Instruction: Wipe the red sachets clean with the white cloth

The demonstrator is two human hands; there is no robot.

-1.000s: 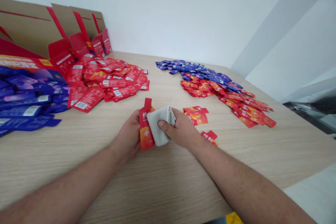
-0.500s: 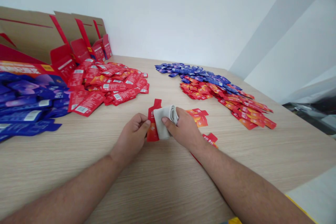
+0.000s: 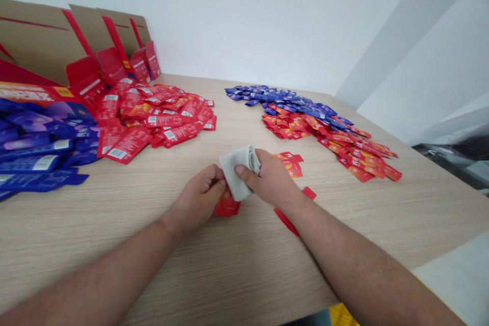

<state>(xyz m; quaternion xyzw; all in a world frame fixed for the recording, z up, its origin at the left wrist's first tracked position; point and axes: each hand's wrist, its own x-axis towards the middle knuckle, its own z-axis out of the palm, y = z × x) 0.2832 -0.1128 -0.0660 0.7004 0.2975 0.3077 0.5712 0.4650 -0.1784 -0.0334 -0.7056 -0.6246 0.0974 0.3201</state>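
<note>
My left hand (image 3: 198,196) is closed in a pinch on the side of a red-and-orange sachet (image 3: 227,207), low over the wooden table. A folded light-grey cloth (image 3: 232,169) lies across the sachet and covers its upper part. My right hand (image 3: 274,179) grips this cloth, thumb on top and the fingers behind its rolled edge. Just beyond the right hand lies another red-orange sachet (image 3: 292,167). Under the right wrist a further red sachet (image 3: 287,221) is partly hidden.
To the left are a heap of red sachets (image 3: 168,112), a pile of blue sachets (image 3: 42,142) and open cardboard boxes (image 3: 34,46). Rows of blue sachets (image 3: 282,99) and red-orange sachets (image 3: 351,153) spread along the back right. A white wall (image 3: 244,20) stands behind the table (image 3: 171,275).
The cloth has moved over the sachet, hiding its top and tilting a little. The sachet's visible lower end sits slightly nearer me. The camera view has shifted slightly.
</note>
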